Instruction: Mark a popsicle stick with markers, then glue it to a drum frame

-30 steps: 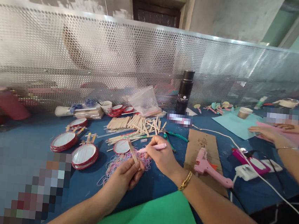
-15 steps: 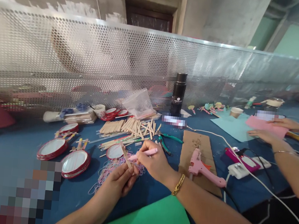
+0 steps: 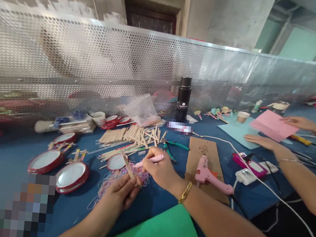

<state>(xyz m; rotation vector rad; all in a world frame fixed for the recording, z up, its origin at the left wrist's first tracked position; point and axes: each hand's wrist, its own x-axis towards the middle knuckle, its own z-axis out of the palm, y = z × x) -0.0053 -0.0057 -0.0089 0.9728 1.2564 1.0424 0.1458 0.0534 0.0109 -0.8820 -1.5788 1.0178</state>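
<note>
My left hand (image 3: pixel 123 191) is closed around the lower end of a wooden craft stick (image 3: pixel 127 164), which tilts up to the left. In my right hand (image 3: pixel 160 169) a pink marker (image 3: pixel 154 159) is held like a pen, its tip end close to the stick; whether they touch I cannot tell. Beneath both hands lies a tangle of pastel elastic loops (image 3: pixel 103 187), with a round red-rimmed disc (image 3: pixel 117 161) at its back. Behind it are a pile of loose craft sticks (image 3: pixel 136 135) and teal-handled pliers (image 3: pixel 176 146).
More red-rimmed discs (image 3: pixel 72 175) with sticks lie left. A pink glue gun (image 3: pixel 207 175) rests on cardboard (image 3: pixel 194 151); a white cable (image 3: pixel 268 188) runs right. A black bottle (image 3: pixel 183 98) stands behind. Green sheet (image 3: pixel 160 232) lies in front. At right, another person's hands hold pink paper (image 3: pixel 273 126).
The view has shifted slightly, and most things sit a little further left. My hands keep the same grip. The other person's pink paper has been lifted off the blue sheet.
</note>
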